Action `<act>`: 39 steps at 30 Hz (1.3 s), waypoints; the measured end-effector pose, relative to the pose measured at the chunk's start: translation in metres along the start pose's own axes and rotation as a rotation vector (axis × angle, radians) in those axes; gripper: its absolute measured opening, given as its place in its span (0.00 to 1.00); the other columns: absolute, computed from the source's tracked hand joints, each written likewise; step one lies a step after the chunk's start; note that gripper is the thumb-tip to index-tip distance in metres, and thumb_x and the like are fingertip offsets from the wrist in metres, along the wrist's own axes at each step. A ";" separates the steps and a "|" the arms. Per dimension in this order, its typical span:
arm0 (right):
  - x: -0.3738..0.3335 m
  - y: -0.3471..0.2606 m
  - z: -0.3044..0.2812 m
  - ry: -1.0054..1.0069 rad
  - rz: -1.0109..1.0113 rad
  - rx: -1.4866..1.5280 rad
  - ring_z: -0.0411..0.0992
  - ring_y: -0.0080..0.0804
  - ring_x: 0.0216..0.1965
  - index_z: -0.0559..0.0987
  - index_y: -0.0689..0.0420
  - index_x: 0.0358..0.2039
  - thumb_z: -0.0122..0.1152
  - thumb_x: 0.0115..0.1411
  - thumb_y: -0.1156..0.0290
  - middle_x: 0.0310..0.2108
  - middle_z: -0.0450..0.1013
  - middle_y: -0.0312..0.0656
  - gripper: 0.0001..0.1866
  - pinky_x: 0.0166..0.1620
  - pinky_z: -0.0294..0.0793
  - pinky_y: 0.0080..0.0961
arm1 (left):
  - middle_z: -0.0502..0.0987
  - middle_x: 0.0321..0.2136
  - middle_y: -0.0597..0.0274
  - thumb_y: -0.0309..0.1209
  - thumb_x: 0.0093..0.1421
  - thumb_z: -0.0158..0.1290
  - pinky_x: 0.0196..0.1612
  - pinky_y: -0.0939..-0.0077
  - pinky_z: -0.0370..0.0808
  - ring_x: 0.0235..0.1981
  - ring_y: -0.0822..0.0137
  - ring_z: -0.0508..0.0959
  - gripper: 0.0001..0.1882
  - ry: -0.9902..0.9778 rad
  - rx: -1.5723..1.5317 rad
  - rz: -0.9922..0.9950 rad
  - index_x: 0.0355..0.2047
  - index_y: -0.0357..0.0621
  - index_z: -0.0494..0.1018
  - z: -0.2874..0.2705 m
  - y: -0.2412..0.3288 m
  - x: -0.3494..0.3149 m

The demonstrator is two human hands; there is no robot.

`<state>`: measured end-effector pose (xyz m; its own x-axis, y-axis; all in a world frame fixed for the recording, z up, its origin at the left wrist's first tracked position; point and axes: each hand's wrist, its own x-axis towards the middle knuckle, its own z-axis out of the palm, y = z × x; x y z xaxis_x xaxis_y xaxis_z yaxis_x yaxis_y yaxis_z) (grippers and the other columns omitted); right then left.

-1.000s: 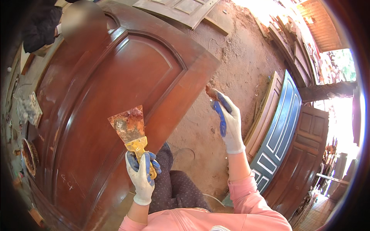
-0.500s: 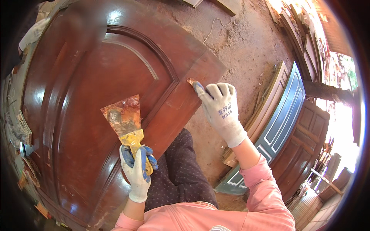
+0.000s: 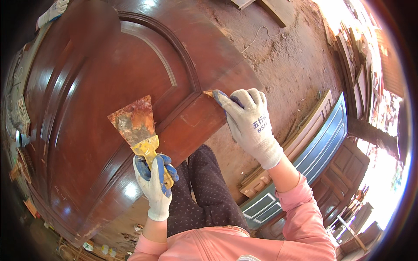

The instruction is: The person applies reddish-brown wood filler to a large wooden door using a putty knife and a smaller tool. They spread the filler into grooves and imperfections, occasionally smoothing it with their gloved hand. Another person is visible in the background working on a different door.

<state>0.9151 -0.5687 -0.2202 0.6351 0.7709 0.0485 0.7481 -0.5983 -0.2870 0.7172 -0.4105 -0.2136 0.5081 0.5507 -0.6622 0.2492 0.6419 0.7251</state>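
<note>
In my gloved left hand [image 3: 154,182] is a wide putty knife [image 3: 136,122], gripped by its yellow handle. Its blade points up and away from me, smeared with reddish-brown and grey filler, above the door's surface. My gloved right hand [image 3: 246,119] pinches a small, flat orange-brown piece [image 3: 208,93] between thumb and fingers. The tip of that piece lies against the door frame near a corner of the moulding; its exact kind is too small to tell. The glossy red-brown wooden door [image 3: 126,78] lies before me with curved raised mouldings. Light scuffs mark its near rail.
Another person's gloved hand [image 3: 53,13] rests at the door's far left edge. At right lean a blue door [image 3: 320,139], a pale wood panel [image 3: 305,126] and a brown panelled door [image 3: 344,174]. Planks [image 3: 355,65] are stacked beyond. A thin cord lies on the dirt floor.
My right hand has brought the small piece leftward along the frame, closer to the moulding corner. The left hand still holds the putty knife. The other person's hand appears farther up; the view has shifted.
</note>
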 end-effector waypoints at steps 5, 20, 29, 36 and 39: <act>0.008 0.011 0.001 -0.025 -0.124 -0.071 0.65 0.37 0.40 0.81 0.52 0.54 0.63 0.48 0.79 0.35 0.65 0.36 0.29 0.50 0.66 0.37 | 0.76 0.32 0.61 0.27 0.71 0.49 0.21 0.81 0.73 0.21 0.76 0.75 0.07 0.038 -0.035 0.026 0.47 0.45 0.64 -0.001 -0.010 0.000; 0.014 0.055 -0.002 -0.014 -0.247 -0.065 0.65 0.35 0.41 0.83 0.48 0.50 0.65 0.45 0.77 0.36 0.66 0.33 0.28 0.50 0.67 0.38 | 0.77 0.31 0.61 0.27 0.70 0.51 0.19 0.81 0.73 0.19 0.76 0.75 0.09 0.137 -0.049 0.086 0.48 0.45 0.65 0.013 -0.024 0.001; 0.010 0.069 0.004 -0.019 -0.272 -0.110 0.65 0.35 0.40 0.82 0.48 0.51 0.64 0.45 0.78 0.36 0.65 0.33 0.29 0.50 0.66 0.36 | 0.76 0.30 0.63 0.28 0.70 0.51 0.19 0.82 0.72 0.19 0.77 0.74 0.09 0.176 -0.020 0.100 0.47 0.46 0.65 0.014 -0.028 0.000; 0.010 0.074 -0.003 -0.042 -0.216 -0.104 0.66 0.35 0.42 0.80 0.46 0.54 0.61 0.49 0.72 0.36 0.65 0.33 0.28 0.53 0.65 0.38 | 0.76 0.29 0.64 0.29 0.70 0.51 0.18 0.83 0.71 0.19 0.78 0.74 0.08 0.206 -0.007 0.105 0.47 0.46 0.66 0.017 -0.035 0.002; -0.005 0.081 0.008 -0.039 -0.277 -0.109 0.66 0.35 0.41 0.81 0.46 0.53 0.61 0.51 0.72 0.35 0.65 0.33 0.26 0.52 0.65 0.38 | 0.76 0.29 0.64 0.28 0.69 0.51 0.18 0.83 0.70 0.19 0.78 0.73 0.08 0.215 0.005 0.098 0.47 0.46 0.66 0.018 -0.035 0.002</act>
<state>0.9705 -0.6196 -0.2516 0.3981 0.9144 0.0736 0.9093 -0.3827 -0.1637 0.7241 -0.4411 -0.2368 0.3431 0.7115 -0.6132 0.2115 0.5775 0.7885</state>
